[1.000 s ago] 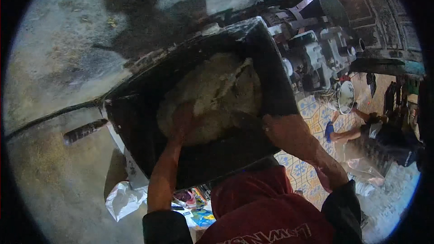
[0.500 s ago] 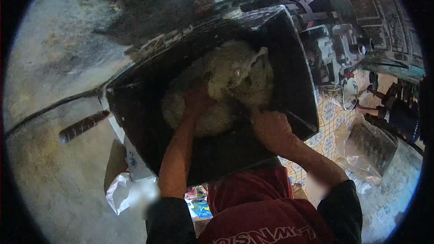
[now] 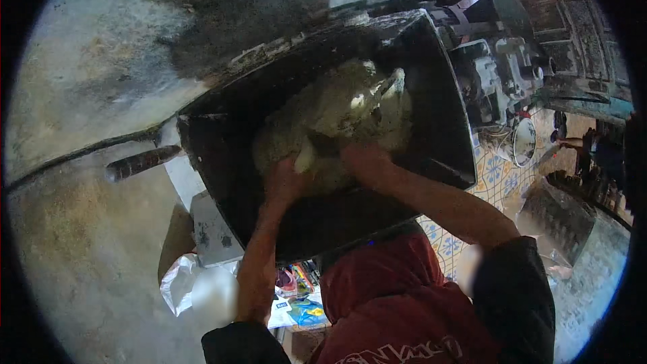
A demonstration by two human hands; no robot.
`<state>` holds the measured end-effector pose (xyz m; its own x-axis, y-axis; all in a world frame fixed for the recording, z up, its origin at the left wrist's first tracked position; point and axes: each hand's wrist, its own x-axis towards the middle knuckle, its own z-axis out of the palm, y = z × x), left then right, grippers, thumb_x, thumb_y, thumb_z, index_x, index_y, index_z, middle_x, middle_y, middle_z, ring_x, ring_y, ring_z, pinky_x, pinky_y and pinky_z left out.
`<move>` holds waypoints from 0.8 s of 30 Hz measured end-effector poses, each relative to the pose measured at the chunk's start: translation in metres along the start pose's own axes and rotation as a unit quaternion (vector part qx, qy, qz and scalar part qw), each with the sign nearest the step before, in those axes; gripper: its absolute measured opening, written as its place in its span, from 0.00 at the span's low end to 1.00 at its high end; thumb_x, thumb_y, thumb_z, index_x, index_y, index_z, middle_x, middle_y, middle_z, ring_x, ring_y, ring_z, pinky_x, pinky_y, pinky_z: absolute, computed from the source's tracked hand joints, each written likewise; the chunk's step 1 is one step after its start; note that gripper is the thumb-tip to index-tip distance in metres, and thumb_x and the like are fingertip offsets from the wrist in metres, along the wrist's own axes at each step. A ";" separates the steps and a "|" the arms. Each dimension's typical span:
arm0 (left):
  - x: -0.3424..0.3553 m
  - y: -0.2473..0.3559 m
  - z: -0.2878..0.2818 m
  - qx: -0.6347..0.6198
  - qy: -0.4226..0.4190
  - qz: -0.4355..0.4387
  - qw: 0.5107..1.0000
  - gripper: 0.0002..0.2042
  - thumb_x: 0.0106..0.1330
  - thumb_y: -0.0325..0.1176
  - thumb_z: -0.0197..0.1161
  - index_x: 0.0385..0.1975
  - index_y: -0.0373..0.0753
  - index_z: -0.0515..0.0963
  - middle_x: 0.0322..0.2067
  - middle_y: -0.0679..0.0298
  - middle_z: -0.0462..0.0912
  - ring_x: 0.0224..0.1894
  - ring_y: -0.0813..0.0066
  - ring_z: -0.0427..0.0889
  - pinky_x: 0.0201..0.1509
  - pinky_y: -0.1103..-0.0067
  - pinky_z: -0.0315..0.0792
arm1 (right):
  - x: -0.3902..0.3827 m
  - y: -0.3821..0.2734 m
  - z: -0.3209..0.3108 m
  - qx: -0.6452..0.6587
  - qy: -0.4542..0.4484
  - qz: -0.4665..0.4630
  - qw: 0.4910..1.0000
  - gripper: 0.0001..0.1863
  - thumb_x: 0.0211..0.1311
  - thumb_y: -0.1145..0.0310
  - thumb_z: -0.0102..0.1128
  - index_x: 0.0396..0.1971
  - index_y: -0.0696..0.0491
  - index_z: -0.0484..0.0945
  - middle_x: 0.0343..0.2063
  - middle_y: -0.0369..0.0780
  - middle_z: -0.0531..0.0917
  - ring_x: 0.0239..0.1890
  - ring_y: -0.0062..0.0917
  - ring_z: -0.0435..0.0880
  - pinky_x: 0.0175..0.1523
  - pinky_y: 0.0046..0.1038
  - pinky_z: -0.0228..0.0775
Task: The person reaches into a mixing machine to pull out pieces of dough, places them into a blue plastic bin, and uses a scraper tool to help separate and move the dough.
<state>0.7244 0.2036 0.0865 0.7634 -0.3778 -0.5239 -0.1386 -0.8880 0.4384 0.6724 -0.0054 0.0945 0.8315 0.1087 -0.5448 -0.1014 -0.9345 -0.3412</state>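
A large pale mass, looking like dough (image 3: pixel 290 125), lies in a dark, deep metal trough (image 3: pixel 303 229). Its surface is lumpy, with a ragged raised flap towards the far right. Down at its near left side, my left hand (image 3: pixel 286 180) is closed on the dough, and a pale lump bulges beside the fingers. My right hand (image 3: pixel 367 164) presses in at the near middle, its fingers sunk into the dough and mostly hidden in shadow. Both forearms reach over the trough's near edge.
A dark handle (image 3: pixel 143 163) juts out from the trough's left end. Machinery (image 3: pixel 502 74) stands against the right end, with a white bucket (image 3: pixel 524 141) below. Rough walls enclose the far and left sides. Another person (image 3: pixel 600 155) is at the far right. A white bag (image 3: pixel 178 284) hangs low left.
My right hand has moved left into the dough, closer to the left hand. My left hand has drawn back towards me. The view has shifted slightly.
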 end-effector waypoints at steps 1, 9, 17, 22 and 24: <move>-0.007 -0.003 -0.005 -0.007 0.001 -0.013 1.000 0.29 0.54 0.50 0.66 0.55 0.44 0.73 0.50 0.48 0.77 0.51 0.49 0.76 0.53 0.61 0.70 | 0.005 -0.001 0.004 0.004 0.002 -0.039 0.999 0.12 0.58 0.70 0.51 0.41 0.56 0.76 0.30 0.43 0.83 0.35 0.36 0.84 0.40 0.38 0.76; -0.071 0.023 -0.040 -0.133 0.077 -0.040 0.987 0.21 0.53 0.44 0.67 0.44 0.37 0.78 0.34 0.48 0.82 0.40 0.48 0.81 0.46 0.64 0.73 | 0.034 -0.032 0.029 -0.036 -0.009 -0.061 0.997 0.11 0.60 0.70 0.50 0.38 0.57 0.78 0.34 0.44 0.81 0.39 0.36 0.82 0.41 0.39 0.75; -0.121 0.028 -0.066 -0.238 0.178 -0.204 0.933 0.17 0.52 0.31 0.64 0.40 0.30 0.72 0.38 0.47 0.78 0.40 0.55 0.79 0.47 0.68 0.71 | -0.046 0.008 -0.073 -0.024 -0.105 -0.072 0.992 0.16 0.56 0.73 0.52 0.44 0.62 0.74 0.35 0.49 0.82 0.37 0.38 0.84 0.37 0.38 0.78; -0.116 0.049 -0.085 -0.299 0.178 -0.200 0.916 0.19 0.51 0.29 0.63 0.43 0.31 0.70 0.38 0.51 0.78 0.42 0.58 0.78 0.48 0.69 0.70 | -0.031 0.022 0.010 0.012 0.008 -0.086 0.996 0.18 0.56 0.73 0.50 0.47 0.65 0.70 0.33 0.52 0.80 0.38 0.42 0.83 0.41 0.38 0.77; -0.121 0.051 -0.087 -0.338 0.178 -0.214 0.899 0.20 0.51 0.29 0.63 0.44 0.31 0.69 0.39 0.51 0.78 0.42 0.58 0.78 0.49 0.69 0.70 | -0.012 0.016 0.028 0.161 -0.020 -0.075 0.984 0.16 0.57 0.73 0.50 0.45 0.59 0.76 0.37 0.53 0.80 0.43 0.48 0.80 0.49 0.47 0.70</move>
<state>0.6802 0.2268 0.2357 0.8260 0.1747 -0.5359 0.5385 -0.5252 0.6589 0.6453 -0.0120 0.0744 0.8287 0.2567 -0.4974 -0.1524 -0.7516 -0.6418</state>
